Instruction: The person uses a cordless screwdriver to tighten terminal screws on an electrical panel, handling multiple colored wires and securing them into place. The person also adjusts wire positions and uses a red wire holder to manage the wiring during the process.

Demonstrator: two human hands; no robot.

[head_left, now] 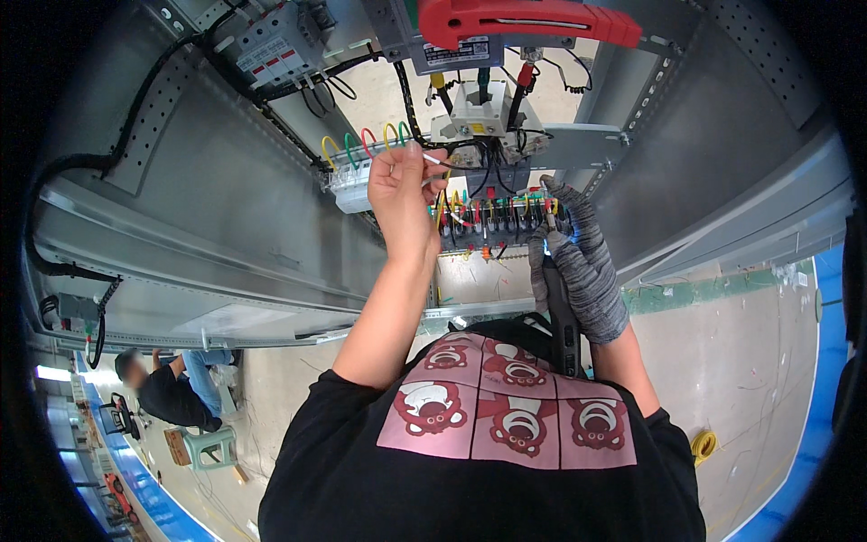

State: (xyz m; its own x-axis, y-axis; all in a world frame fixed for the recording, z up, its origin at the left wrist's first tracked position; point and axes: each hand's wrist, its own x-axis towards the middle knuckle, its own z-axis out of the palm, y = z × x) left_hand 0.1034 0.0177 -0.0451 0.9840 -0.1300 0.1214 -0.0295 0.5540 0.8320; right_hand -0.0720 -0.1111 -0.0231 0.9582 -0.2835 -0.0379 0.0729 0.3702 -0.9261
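My bare left hand (397,194) is raised inside a metal cabinet, its fingertips pinching a thin black wire with a white sleeve (433,159) near its end. In a grey knitted glove, my right hand (589,275) is wrapped round a slim black electric screwdriver (564,325). The tool's tip points up at the right end of a terminal block (483,237), where a bluish light glows. Several black, red, yellow and green wires run into that block. Gloved fingers partly cover the tip, so I cannot tell whether it touches a screw.
Above are a switch with a red handle (533,20) and a grey breaker (275,59). A white breaker row (352,187) with coloured wire loops sits beside my left hand. Metal panels (244,208) flank both arms. At lower left, a person (176,390) sits near a green stool (212,447).
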